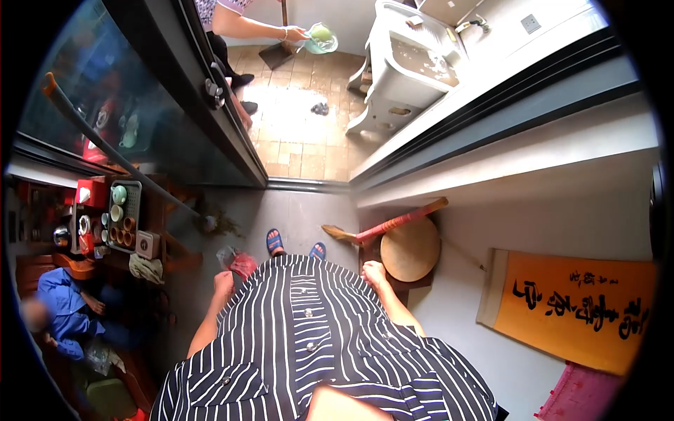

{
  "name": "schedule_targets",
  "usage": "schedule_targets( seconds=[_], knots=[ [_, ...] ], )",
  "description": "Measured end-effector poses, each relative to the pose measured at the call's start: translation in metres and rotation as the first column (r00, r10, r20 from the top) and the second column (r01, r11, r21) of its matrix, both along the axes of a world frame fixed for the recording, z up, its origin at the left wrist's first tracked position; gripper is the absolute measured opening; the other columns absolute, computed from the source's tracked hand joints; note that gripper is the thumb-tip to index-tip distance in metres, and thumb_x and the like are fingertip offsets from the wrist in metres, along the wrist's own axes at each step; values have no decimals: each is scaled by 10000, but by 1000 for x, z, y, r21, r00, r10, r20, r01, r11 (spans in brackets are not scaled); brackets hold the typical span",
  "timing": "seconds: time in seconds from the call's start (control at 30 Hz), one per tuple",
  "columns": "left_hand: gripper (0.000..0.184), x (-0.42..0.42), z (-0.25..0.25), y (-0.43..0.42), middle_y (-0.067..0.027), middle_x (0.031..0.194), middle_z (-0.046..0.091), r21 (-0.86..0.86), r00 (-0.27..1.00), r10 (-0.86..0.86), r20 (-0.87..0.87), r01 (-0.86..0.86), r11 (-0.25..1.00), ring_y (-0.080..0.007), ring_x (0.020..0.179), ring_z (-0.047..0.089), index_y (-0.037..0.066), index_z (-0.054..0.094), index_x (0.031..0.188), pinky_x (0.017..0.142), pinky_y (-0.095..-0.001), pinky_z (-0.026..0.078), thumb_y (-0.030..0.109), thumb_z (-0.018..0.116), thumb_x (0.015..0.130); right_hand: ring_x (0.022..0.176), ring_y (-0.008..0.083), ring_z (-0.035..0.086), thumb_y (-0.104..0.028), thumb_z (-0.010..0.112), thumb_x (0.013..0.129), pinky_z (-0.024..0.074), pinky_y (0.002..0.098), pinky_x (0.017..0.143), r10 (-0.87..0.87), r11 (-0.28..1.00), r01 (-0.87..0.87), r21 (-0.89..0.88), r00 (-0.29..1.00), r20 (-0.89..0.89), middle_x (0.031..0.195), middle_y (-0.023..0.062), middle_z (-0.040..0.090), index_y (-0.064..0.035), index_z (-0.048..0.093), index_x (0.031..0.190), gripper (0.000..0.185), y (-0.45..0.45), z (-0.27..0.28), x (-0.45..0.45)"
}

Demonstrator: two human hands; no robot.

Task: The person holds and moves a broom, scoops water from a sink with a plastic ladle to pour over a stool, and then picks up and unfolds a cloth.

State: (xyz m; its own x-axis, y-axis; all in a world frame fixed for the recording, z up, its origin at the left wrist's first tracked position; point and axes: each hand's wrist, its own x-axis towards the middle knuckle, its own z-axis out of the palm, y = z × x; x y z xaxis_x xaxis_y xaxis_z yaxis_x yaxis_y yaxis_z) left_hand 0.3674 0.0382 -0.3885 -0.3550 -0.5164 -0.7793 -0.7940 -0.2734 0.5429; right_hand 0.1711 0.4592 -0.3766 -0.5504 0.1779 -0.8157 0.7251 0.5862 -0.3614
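Observation:
My left hand (223, 283) hangs beside my left thigh with its fingers curled closed. Just past it shows a red and clear plastic bag (243, 264); whether the hand holds this bag or it lies on the floor I cannot tell. At my other side, my right hand (373, 272) is also curled closed, and its inner side is hidden. To the right of that hand are a round wooden top (411, 249) and a short broom (394, 223) with a red-wrapped handle lying across its far edge. Both sandalled feet (274, 242) stand on the grey floor.
Ahead, a door track (309, 185) crosses the floor before a tiled room. There another person's hand (298, 34) holds a green bowl near a dustpan (277, 55) and washbasin (414, 67). At left are a tea tray (137, 203) and a seated person (67, 309); at right, an orange scroll (572, 309).

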Motion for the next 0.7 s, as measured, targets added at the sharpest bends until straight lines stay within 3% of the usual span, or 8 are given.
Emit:
schedule_targets(
  seconds=[0.07, 0.2, 0.27, 0.37, 0.47, 0.53, 0.6, 0.7],
  knots=[
    [120, 5, -4, 2, -6, 524, 536, 9, 998, 67, 20, -67, 998, -91, 378, 449, 18, 644, 728, 347, -230, 320, 121, 589, 706, 602, 166, 631, -95, 463, 782, 523, 274, 449, 8, 1000, -8, 19, 1000, 6, 833, 96, 627, -33, 599, 1034, 292, -1, 3, 3],
    [123, 9, 14, 3, -14, 531, 545, -45, 992, -38, 121, 44, 998, -93, 385, 456, 11, 645, 727, 354, -233, 326, 121, 608, 687, 588, 162, 627, -93, 461, 782, 521, 271, 456, 22, 999, -23, 46, 999, 30, 800, 85, 630, -41, 609, 1004, 272, -3, 6, 6],
    [145, 15, 7, 0, -15, 531, 545, -46, 985, -75, 154, 83, 996, -93, 388, 458, 16, 652, 730, 355, -233, 322, 151, 613, 696, 555, 130, 596, -114, 532, 795, 441, 241, 411, 12, 999, -13, 52, 1000, 27, 714, 63, 617, -74, 605, 987, 210, -6, 6, 5],
    [149, 23, -2, -5, -10, 524, 540, -33, 985, -99, 144, 105, 994, -92, 389, 453, 28, 655, 726, 359, -232, 321, 167, 606, 707, 576, 147, 609, -127, 520, 804, 478, 260, 436, 23, 999, -25, 47, 999, 37, 766, 76, 622, -71, 588, 1033, 245, -10, 8, 4],
    [139, 30, -11, -11, 0, 529, 526, -29, 988, 10, 156, -5, 1000, -89, 424, 465, 39, 644, 713, 382, -224, 346, 160, 579, 731, 603, 162, 631, -103, 481, 778, 528, 280, 472, 34, 999, -35, 35, 999, 23, 861, 98, 636, -37, 597, 1050, 303, -13, 0, -1],
    [133, 32, -6, -18, -5, 586, 540, 47, 979, 168, 118, -174, 984, -90, 494, 501, 34, 634, 756, 418, -216, 391, 136, 549, 752, 597, 166, 632, -110, 486, 781, 529, 283, 469, 76, 997, -77, 31, 996, 38, 873, 100, 636, -35, 596, 1052, 302, -17, -4, -8],
    [138, 32, 1, -28, -22, 693, 565, 84, 971, 196, 133, -208, 974, -104, 571, 539, 19, 617, 839, 490, -224, 474, 111, 539, 772, 589, 164, 629, -120, 492, 784, 523, 281, 459, 103, 994, -103, 21, 995, 10, 866, 104, 636, -35, 587, 1068, 311, -28, -1, -18],
    [161, 34, 11, -48, -37, 724, 576, 30, 978, 174, 119, -179, 983, -114, 596, 566, 6, 609, 862, 497, -225, 495, 139, 554, 790, 571, 161, 616, -124, 494, 791, 507, 272, 450, 177, 983, -181, -35, 980, -96, 830, 107, 633, -22, 579, 1076, 314, -57, 2, -40]
  ],
)
